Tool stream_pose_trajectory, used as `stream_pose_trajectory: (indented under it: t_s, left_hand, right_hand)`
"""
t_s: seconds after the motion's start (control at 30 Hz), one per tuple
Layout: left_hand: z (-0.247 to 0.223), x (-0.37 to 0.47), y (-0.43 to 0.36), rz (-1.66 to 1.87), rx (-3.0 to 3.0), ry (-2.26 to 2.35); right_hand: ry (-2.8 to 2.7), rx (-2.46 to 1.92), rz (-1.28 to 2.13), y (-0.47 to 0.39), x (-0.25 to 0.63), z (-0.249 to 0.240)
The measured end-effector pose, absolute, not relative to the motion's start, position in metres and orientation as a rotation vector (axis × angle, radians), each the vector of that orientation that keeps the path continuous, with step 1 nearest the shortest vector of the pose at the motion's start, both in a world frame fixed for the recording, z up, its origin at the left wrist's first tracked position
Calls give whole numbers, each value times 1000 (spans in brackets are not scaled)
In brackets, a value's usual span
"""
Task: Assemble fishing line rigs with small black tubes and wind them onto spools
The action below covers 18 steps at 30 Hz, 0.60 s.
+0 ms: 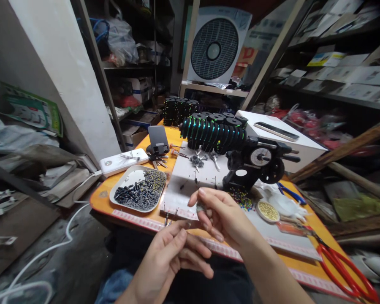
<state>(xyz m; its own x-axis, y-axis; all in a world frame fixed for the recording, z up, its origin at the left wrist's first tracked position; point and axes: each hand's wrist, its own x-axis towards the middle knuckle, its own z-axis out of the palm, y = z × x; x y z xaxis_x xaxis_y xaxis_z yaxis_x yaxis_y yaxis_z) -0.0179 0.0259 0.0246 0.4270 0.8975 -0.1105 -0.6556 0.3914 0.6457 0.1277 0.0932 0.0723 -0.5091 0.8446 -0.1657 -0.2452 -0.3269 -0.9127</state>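
Near the front edge of the table, my left hand has thumb and index finger pressed together, the other fingers loosely stretched. What it pinches, if anything, is too small to tell. Just above and to the right, my right hand is closed with its thumb against the index finger; a small greyish bit shows under its fingers, kind unclear. Behind the hands lies a white board with a few tiny dark parts on thin wires. A black device with a dial and a row of black spools stands over the board.
A white tray of small black cylinders and beads sits left. To the right are a small dish of golden beads, a pile of coloured beads, blue-handled pliers and red-handled scissors. A fan stands behind.
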Motion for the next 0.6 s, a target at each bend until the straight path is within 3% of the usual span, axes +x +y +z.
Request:
stream_pose_trajectory:
  t_s: [0.23,0.6]
  left_hand:
    - [17,-31,12,990,556,472]
    - [3,-35,-1,983,587,407]
  right_hand:
    - [-1480,-903,1855,71,129,47]
    - [-1253,-809,1953,55,118,28]
